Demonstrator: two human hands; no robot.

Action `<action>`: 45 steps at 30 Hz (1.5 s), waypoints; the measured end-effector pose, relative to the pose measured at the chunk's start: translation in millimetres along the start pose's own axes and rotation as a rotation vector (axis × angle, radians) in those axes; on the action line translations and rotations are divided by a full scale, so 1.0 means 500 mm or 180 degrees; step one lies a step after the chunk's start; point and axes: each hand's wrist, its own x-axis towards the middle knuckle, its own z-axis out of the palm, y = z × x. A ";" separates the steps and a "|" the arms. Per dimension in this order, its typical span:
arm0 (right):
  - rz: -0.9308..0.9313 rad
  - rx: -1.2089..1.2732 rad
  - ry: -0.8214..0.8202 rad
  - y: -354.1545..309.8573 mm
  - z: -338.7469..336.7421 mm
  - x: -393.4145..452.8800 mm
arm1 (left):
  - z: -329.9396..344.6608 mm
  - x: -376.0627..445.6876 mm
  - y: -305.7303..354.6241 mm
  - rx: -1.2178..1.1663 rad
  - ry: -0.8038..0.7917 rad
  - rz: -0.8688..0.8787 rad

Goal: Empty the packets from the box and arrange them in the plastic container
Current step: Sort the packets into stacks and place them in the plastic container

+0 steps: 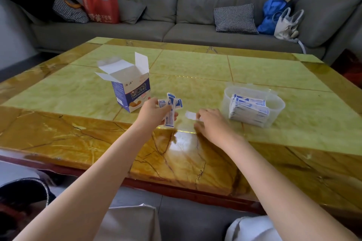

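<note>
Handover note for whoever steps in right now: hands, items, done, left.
Left hand: holds a loose bunch of packets above the table.
Right hand: fingers on a single packet lying on the table.
Box: upright, flaps open, left of the hands; contents not visible.
Plastic container: on the right, already holds a stacked row of packets.
Left: move the held and loose packets into the container, check the box.

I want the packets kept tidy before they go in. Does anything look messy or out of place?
Yes. The packets in the left hand fan out at crossed angles, not stacked. One packet lies alone on the table by the right hand, outside the plastic container.
</note>
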 end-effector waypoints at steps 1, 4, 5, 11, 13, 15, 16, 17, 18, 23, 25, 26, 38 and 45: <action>-0.0028 0.0048 0.0104 -0.002 0.000 0.000 | -0.001 0.001 -0.003 0.0068 0.0008 0.0006; -0.0073 0.0174 0.0274 -0.004 -0.007 0.000 | -0.003 0.004 -0.005 0.0157 0.0013 0.0022; -0.0107 0.0066 0.0306 -0.004 -0.008 -0.001 | -0.004 0.004 -0.004 0.0160 0.0015 0.0021; -0.0254 -0.0493 0.0305 -0.009 -0.016 -0.007 | 0.005 0.000 -0.009 0.0438 0.0041 0.0041; -0.0290 -0.0462 0.0187 -0.014 -0.021 -0.013 | 0.007 0.001 -0.009 0.0533 0.0082 0.0044; -0.0326 -0.0466 0.0132 -0.018 -0.021 -0.021 | 0.009 0.002 -0.007 0.0579 0.0101 0.0011; -0.0331 -0.0479 0.0120 -0.020 -0.020 -0.023 | 0.010 0.004 -0.006 0.0590 0.0100 0.0007; -0.0338 -0.0502 0.0111 -0.022 -0.018 -0.023 | 0.011 0.003 -0.005 0.0588 0.0087 0.0007; -0.0334 -0.0529 0.0102 -0.024 -0.017 -0.021 | 0.012 0.002 -0.005 0.0576 0.0071 0.0002; -0.0358 -0.0806 0.0160 -0.043 -0.019 -0.020 | 0.014 0.000 -0.005 0.0660 0.0079 0.0050; -0.0368 -0.0814 0.0157 -0.045 -0.013 -0.020 | 0.013 0.000 -0.007 0.0623 0.0087 0.0060; -0.0279 -0.0597 0.0225 -0.042 -0.013 -0.017 | 0.012 0.001 -0.008 0.0582 0.0101 0.0059; 0.1099 0.4740 0.0023 -0.035 -0.086 -0.019 | 0.034 -0.022 0.019 -0.0576 -0.0735 -0.0099; 0.0888 0.3883 0.0304 -0.024 -0.082 -0.022 | 0.028 -0.026 0.024 -0.0580 -0.0877 -0.0055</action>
